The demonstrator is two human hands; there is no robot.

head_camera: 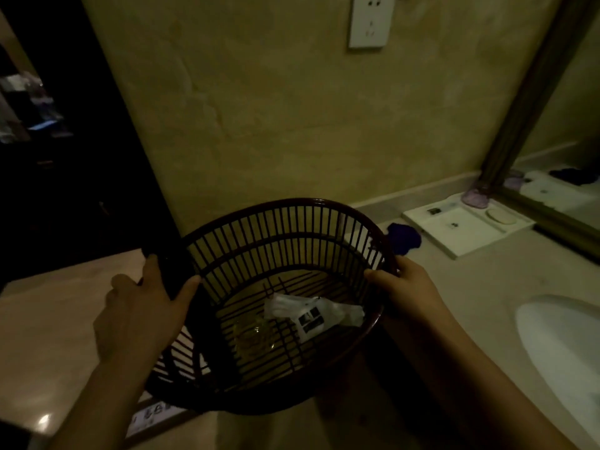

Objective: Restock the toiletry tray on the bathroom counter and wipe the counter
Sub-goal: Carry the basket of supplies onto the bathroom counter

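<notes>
A dark slatted plastic basket is held up in front of me, tilted toward me. My left hand grips its left rim and my right hand grips its right rim. Inside lie white wrapped toiletry packets and a clear plastic-wrapped item. On the pale counter at the back right sits a white toiletry tray holding a small dark packet and a pale oval soap. A dark blue cloth lies bunched just left of the tray.
A white sink basin is at the right edge. A framed mirror stands behind the tray, with a purple cup at its foot. A wall socket is above. A dark doorway opens at the left.
</notes>
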